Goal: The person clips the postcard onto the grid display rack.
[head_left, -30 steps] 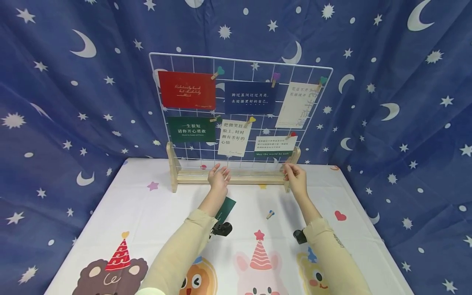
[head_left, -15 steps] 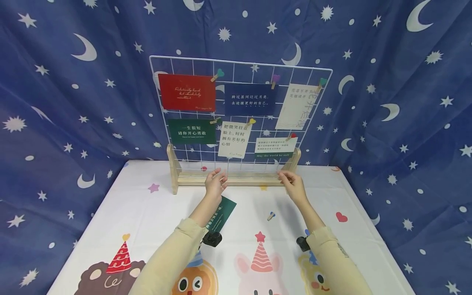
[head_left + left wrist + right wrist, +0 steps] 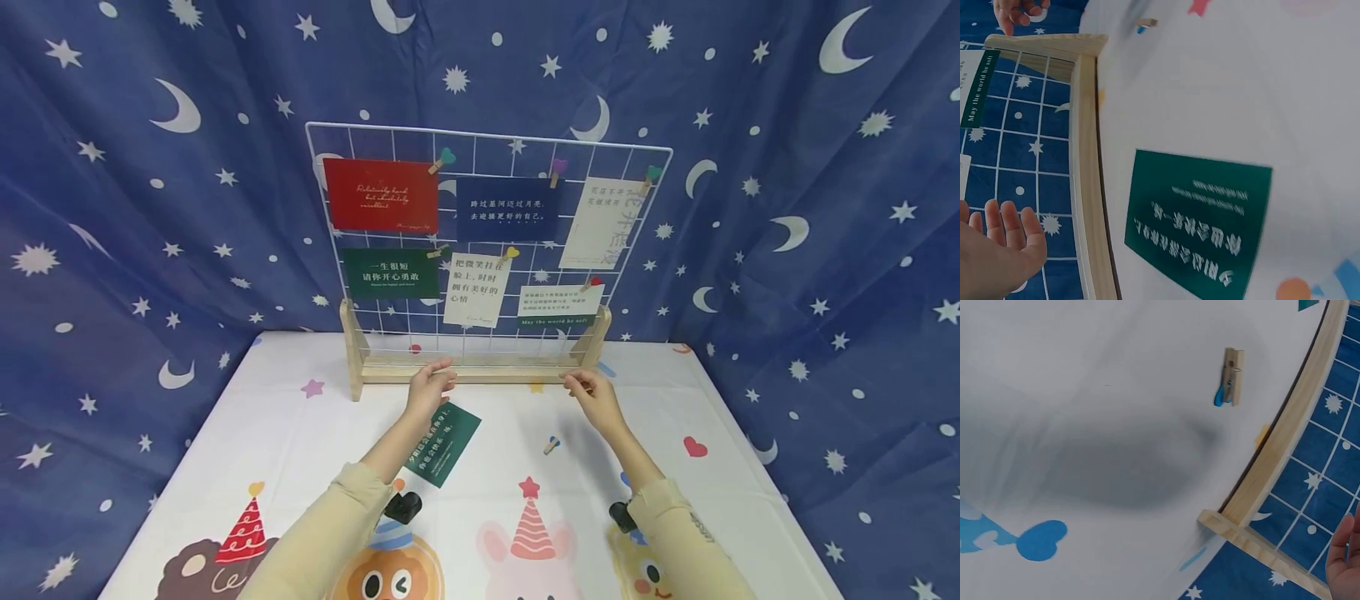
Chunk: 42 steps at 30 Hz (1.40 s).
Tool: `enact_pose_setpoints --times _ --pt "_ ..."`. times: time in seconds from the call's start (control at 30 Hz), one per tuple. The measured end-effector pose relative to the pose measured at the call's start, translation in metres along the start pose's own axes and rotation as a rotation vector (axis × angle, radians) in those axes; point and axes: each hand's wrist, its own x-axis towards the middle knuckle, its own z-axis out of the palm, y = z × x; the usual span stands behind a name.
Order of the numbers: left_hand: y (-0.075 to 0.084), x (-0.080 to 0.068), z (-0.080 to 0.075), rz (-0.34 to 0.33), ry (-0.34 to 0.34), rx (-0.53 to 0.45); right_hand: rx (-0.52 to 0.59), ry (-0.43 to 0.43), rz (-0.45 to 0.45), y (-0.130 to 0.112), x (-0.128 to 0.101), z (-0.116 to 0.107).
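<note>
My left hand [image 3: 429, 392] hovers over the table before the rack's wooden base, its fingers loosely bent and holding nothing. Just below it lies a green card [image 3: 447, 446] with white writing, seen whole in the left wrist view [image 3: 1200, 219]. My right hand [image 3: 597, 400] is raised near the base's right end. Its fingers are loosely bent, with nothing visible between them. On the tablecloth between the hands lies a small wooden clothespin [image 3: 552, 445] with a blue heart. Behind both hands stands a white wire grid rack [image 3: 480, 350].
Clothespins hold several cards on the grid: a red card [image 3: 382, 196], a blue card [image 3: 507, 208], a green card [image 3: 392, 273] and white ones. The rack's wooden base [image 3: 465, 375] spans the table's rear. A starry blue curtain [image 3: 750, 208] hangs behind.
Both hands have drawn back from the rack toward the person, the left also shifting leftward. More of the loose green card shows now. The head view has tilted slightly upward.
</note>
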Motion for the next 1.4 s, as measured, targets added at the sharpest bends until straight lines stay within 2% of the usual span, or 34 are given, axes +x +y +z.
enact_pose_setpoints --times 0.23,0.5,0.6,0.73,0.9,1.07,1.23,1.4 --pt "-0.013 -0.002 -0.015 0.146 -0.082 0.289 -0.035 -0.053 0.060 0.027 -0.003 0.007" --pt "-0.022 -0.008 -0.028 0.319 -0.120 0.474 -0.078 -0.111 0.019 0.035 -0.009 0.008" --pt "-0.026 -0.006 -0.032 0.396 -0.133 0.557 -0.098 -0.139 0.023 0.037 -0.011 0.008" --pt "-0.029 -0.001 -0.038 0.457 -0.135 0.682 -0.134 -0.207 0.013 0.041 -0.012 0.006" --pt "-0.032 0.000 -0.044 0.458 -0.129 0.764 -0.161 -0.264 0.016 0.049 -0.014 0.005" --pt "-0.043 0.000 -0.048 0.401 -0.110 0.836 -0.170 -0.280 0.073 0.059 -0.018 0.005" --pt "-0.050 -0.004 -0.049 0.315 -0.130 0.906 -0.195 -0.309 0.081 0.067 -0.021 0.006" --pt "-0.055 -0.006 -0.046 0.303 -0.119 0.940 -0.201 -0.311 0.069 0.070 -0.023 0.006"
